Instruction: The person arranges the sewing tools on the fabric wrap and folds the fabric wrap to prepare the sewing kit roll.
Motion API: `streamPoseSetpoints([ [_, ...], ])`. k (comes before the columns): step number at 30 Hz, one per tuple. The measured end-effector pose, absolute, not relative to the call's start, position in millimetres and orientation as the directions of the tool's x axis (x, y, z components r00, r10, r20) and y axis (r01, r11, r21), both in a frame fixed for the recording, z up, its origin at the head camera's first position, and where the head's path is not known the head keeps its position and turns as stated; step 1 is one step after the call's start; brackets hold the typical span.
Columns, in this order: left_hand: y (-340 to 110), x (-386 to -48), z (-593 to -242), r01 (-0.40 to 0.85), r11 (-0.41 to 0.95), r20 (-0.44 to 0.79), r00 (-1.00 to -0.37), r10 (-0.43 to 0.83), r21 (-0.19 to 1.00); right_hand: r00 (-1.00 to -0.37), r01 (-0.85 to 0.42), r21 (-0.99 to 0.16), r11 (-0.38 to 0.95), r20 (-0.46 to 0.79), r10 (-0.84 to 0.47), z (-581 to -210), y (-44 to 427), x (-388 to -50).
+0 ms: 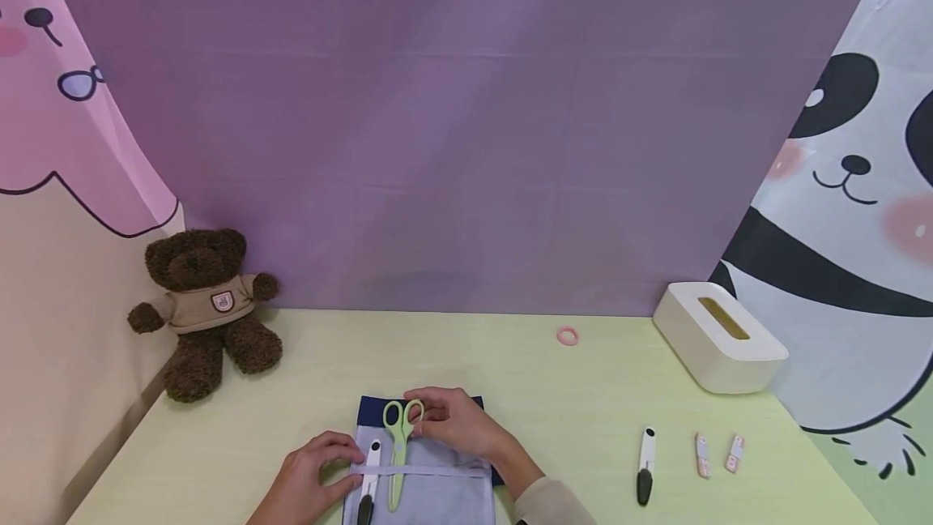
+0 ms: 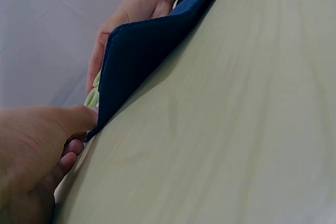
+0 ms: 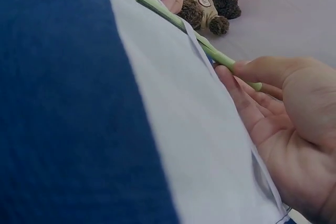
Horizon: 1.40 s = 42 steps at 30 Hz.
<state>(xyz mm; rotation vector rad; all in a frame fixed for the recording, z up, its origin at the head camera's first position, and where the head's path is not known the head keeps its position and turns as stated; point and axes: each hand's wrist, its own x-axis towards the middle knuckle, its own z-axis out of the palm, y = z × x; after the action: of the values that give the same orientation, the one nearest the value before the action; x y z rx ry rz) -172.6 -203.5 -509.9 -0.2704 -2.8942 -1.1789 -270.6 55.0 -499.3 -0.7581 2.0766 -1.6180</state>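
While my right grip (image 1: 459,426) pinched the green scissors (image 1: 398,456), my left grip (image 1: 309,476) clamped the cloth pouch (image 1: 445,501). Stiff, light handles (image 1: 402,428) seemed surest.

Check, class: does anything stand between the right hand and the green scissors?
Nothing visible does: the right hand pinches the green scissors directly at their handle end.

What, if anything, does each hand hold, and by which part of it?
The right hand holds the scissors at the handles; the left hand holds the cloth by its left edge.
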Motion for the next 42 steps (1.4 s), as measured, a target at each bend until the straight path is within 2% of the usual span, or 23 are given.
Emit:
streamPoseSetpoints([
  [7,-203.6,-171.7,-510.6,0.180,0.711,0.094,-0.983,0.159,0.680,-0.800,-0.177,-0.958,0.224,0.008,-0.600,-499.4,54.8,-269.5],
  [17,-204.2,-172.5,-509.2,0.159,0.708,0.068,-0.985,0.156,0.688,-0.731,-0.242,-0.942,0.234,0.018,-0.682,-498.4,60.5,-266.1],
  [31,-208.3,-170.6,-509.9,0.199,0.700,0.085,-0.977,0.195,0.686,-0.734,-0.234,-0.935,0.266,-0.009,-0.679,-496.5,62.0,-264.6],
  [42,-209.7,-171.7,-510.0,0.210,0.693,0.083,-0.974,0.212,0.690,-0.719,-0.273,-0.928,0.252,0.023,-0.695,-495.7,62.8,-263.3],
])
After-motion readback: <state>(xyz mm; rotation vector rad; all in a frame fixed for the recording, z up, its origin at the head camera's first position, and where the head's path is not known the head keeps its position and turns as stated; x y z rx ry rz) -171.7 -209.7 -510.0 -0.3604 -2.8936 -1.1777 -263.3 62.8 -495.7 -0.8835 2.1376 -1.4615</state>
